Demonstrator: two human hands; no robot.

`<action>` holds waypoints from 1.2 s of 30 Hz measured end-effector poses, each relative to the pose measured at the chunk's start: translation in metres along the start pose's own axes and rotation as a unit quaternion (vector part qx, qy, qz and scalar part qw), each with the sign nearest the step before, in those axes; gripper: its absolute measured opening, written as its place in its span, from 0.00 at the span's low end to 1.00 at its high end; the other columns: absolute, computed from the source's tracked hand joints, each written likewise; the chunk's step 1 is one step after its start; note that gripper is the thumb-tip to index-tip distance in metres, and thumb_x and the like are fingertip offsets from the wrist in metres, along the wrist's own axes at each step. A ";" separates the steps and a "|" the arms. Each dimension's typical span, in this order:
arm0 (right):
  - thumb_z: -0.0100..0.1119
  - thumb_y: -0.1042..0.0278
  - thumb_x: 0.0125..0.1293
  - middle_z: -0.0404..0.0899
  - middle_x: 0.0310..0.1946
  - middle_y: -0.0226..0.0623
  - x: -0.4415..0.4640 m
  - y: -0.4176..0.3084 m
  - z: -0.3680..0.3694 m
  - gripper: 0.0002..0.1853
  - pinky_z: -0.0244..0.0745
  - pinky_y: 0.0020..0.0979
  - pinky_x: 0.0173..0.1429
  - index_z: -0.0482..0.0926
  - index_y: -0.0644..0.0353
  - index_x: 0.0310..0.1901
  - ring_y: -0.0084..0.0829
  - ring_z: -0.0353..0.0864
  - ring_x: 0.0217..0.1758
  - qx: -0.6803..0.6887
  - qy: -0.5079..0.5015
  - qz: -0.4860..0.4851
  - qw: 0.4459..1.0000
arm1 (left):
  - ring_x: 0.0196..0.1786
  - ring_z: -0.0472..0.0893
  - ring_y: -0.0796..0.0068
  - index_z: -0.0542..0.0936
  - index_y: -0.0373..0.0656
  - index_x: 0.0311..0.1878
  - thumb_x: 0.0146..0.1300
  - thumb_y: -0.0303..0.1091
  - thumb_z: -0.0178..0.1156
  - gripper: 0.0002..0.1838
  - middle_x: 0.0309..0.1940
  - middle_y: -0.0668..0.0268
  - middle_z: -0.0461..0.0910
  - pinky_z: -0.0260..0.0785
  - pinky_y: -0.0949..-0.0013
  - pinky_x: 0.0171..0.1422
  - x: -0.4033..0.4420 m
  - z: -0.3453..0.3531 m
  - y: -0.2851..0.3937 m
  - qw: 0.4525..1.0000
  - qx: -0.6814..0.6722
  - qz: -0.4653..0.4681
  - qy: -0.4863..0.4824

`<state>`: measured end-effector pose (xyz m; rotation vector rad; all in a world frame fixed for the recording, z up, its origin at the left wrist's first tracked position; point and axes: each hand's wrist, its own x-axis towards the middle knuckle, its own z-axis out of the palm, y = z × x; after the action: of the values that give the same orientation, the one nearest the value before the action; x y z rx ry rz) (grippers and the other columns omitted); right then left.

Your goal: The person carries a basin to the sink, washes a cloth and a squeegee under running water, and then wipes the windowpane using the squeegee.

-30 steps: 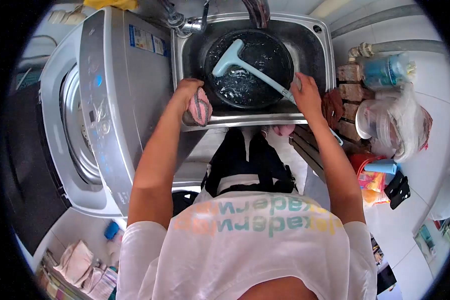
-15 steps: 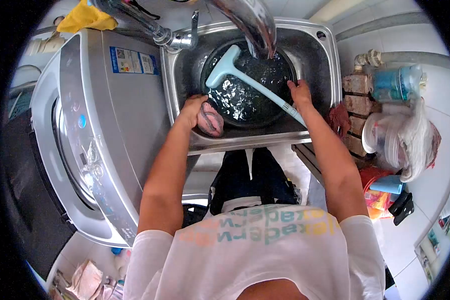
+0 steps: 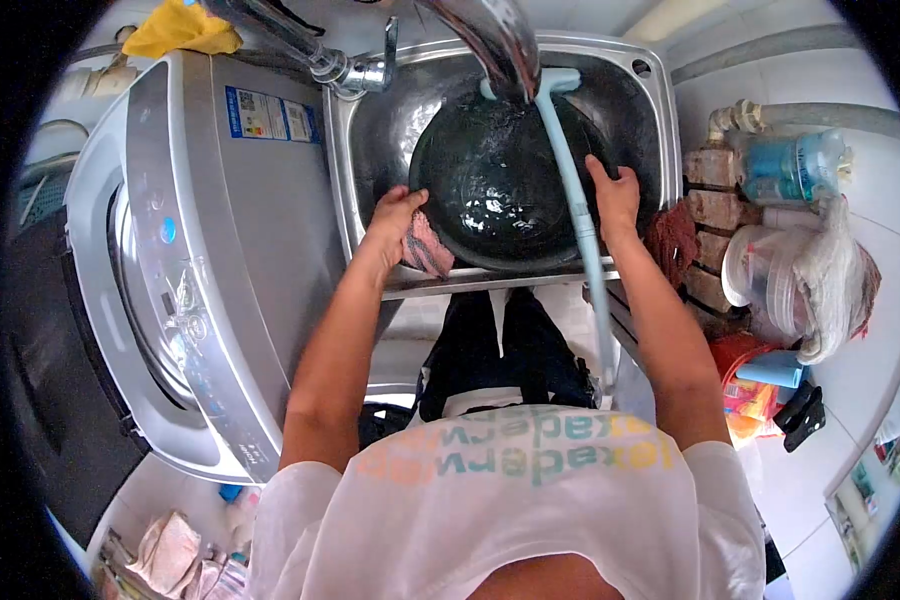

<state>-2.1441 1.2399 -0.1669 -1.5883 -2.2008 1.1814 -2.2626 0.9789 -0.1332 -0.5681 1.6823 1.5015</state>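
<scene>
A round black basin [image 3: 450, 235] with water in it sits in the metal sink. At its left rim, my left hand [image 3: 395, 220] is closed on a pink patterned cloth [image 3: 428, 248], thumb lying over the rim. My right hand [image 3: 616, 195] is at the right rim, thumb on the inner side and fingers outside, mostly hidden. Beside it a light blue T-shaped long-handled tool [image 3: 570, 185] lies across the basin. Its head is partly behind the faucet [image 3: 510, 45], and its handle reaches past the sink's front edge.
The steel sink [image 3: 345, 170] is flanked on the left by a grey washing machine [image 3: 260, 200]. A dark red cloth [image 3: 675, 238] hangs at the sink's right edge, near stacked bricks [image 3: 715, 210], a blue bottle [image 3: 785, 165] and bagged plastic tubs [image 3: 765, 270]. A yellow cloth [image 3: 180, 30] lies at upper left.
The blue tool has swung from a diagonal to nearly upright in view, its head now farther right. The basin sits slightly lower and to the right. My right hand's thumb and fingers are farther apart.
</scene>
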 end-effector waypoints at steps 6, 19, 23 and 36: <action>0.62 0.46 0.45 0.75 0.37 0.51 -0.009 -0.018 -0.024 0.33 0.65 0.33 0.49 0.70 0.71 0.42 0.42 0.74 0.42 0.098 -0.023 -0.026 0.995 | 0.27 0.69 0.79 0.70 0.43 0.31 0.55 0.30 0.55 0.05 0.24 0.71 0.70 0.63 0.73 0.31 -0.017 0.002 0.003 0.997 -0.027 0.053 -0.044; 0.62 0.48 0.47 0.77 0.28 0.43 -0.014 -0.020 -0.045 0.25 0.67 0.31 0.41 0.74 0.68 0.32 0.35 0.75 0.31 0.096 0.005 -0.091 0.991 | 0.27 0.66 0.83 0.67 0.44 0.29 0.57 0.29 0.53 0.05 0.24 0.73 0.66 0.61 0.77 0.32 -0.060 0.010 -0.013 0.986 -0.095 0.123 -0.066; 0.62 0.47 0.47 0.77 0.28 0.43 -0.017 -0.018 -0.055 0.26 0.68 0.30 0.41 0.74 0.68 0.32 0.33 0.75 0.31 0.124 -0.002 -0.095 0.988 | 0.28 0.67 0.84 0.67 0.44 0.30 0.57 0.30 0.53 0.04 0.24 0.73 0.68 0.61 0.76 0.33 -0.065 0.010 -0.018 0.979 -0.100 0.154 -0.091; 0.63 0.48 0.47 0.75 0.29 0.36 -0.072 -0.013 -0.118 0.26 0.66 0.25 0.38 0.73 0.67 0.34 0.25 0.71 0.31 0.104 0.010 -0.108 0.989 | 0.27 0.67 0.84 0.68 0.42 0.32 0.57 0.31 0.54 0.05 0.24 0.72 0.69 0.61 0.76 0.32 -0.144 0.010 -0.045 0.972 -0.107 0.184 -0.099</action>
<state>-2.0578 1.2346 -0.0585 -1.2404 -2.0949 1.2742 -2.1412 0.9553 -0.0468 -0.2097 1.5373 1.9521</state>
